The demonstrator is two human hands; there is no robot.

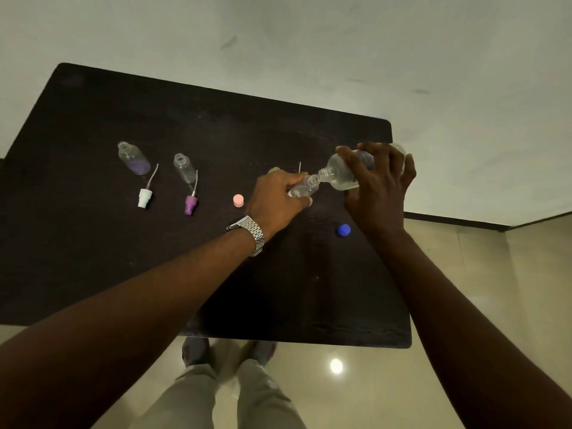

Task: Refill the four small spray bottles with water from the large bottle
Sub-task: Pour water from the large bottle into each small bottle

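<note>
Dark tabletop (93, 243) carries everything; I am watching from above.

Large bottle (340, 173): lifted off the tabletop and tipped neck-down toward the left hand. Right hand (380, 187) has its fingers curled round the body. Some water shows in the lower shoulder.

Left hand (275, 196): fingers wrapped round a small bottle (305, 188), tilted so its open mouth meets the large bottle's neck. My read is that a pour is in progress. I cannot make out a stream or the fill level.

Well out beyond the left hand's outer side, two more spray bottles stand open: the far bottle (133, 157) and the nearer bottle (184, 168). Both look empty to me, though clear plastic on dark wood makes that uncertain.

A pale shape and a thin tube peek out just behind the left hand's knuckles. This may be the fourth bottle; I cannot tell.

White spray head (145, 198) and purple spray head (190, 205) lie on their sides, each in front of its bottle. Pink cap (238, 200) sits just beside the left hand, and blue cap (343, 230) lies between the two wrists.

Progress, as I judge it: all tops visible are off, one bottle is being filled, and at least two are left to fill. After that the heads go back on.
</note>
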